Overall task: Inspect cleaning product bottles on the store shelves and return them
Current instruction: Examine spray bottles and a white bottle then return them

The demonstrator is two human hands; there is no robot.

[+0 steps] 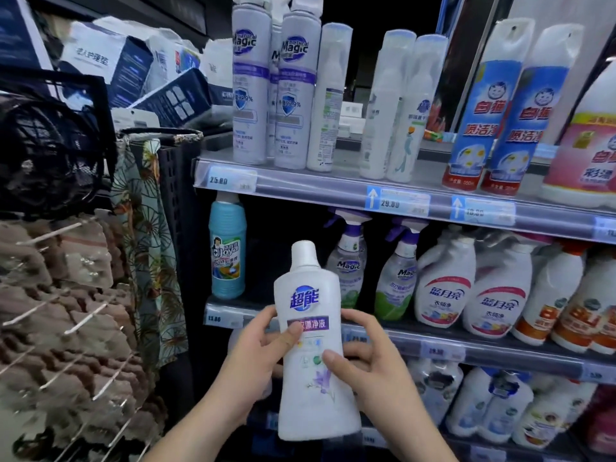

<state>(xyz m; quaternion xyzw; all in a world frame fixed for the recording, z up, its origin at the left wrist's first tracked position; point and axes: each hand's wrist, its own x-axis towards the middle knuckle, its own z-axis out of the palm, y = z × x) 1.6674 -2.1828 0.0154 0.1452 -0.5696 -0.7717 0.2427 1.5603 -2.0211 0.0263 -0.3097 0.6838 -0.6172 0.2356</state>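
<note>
Store shelves [383, 191] fill the view ahead of you, three tiers of cleaning products with price tags along the rails. You hold a white bottle [313, 345] upright in front of the middle tier, off the shelf — tall white cap, blue logo on the upper body, a purple label band across the middle and a pale purple flower low down. Your left hand [248, 360] wraps its left side, thumb laid across the label band; your right hand [361, 368] grips the right side, thumb pressed on the front, fingers curled behind.

Behind the bottle, on the middle tier, a blue bottle [227, 253] stands at the left end, two spray bottles [346, 265] with purple triggers just right of the cap, then white jugs [445, 285] with red-banded labels. Up top stand tall white cans [251, 85] and blue-labelled cans [476, 118]. At your left, a rack of hooks [66, 315] with packaged goods crowds the aisle.
</note>
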